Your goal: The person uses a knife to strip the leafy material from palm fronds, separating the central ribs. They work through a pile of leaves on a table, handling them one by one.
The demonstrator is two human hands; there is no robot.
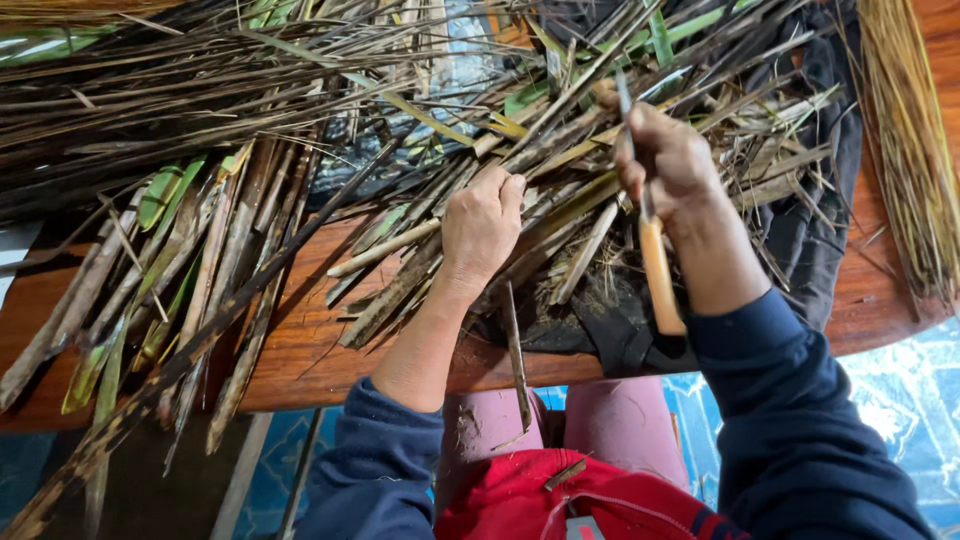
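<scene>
Gripping knife (655, 262), right hand (672, 160); left hand (482, 225) pressing strips (400, 285).

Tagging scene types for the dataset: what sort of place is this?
Likely a home craft or weaving workspace. A heap of dried cane strips covers a wooden bench, the right hand holds a wooden-handled knife, and a straw bundle lies alongside.

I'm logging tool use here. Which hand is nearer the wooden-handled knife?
Right. The right hand grips the wooden-handled knife, its handle running down past the wrist. The left hand rests apart on the split cane strips, not touching the knife.
</scene>
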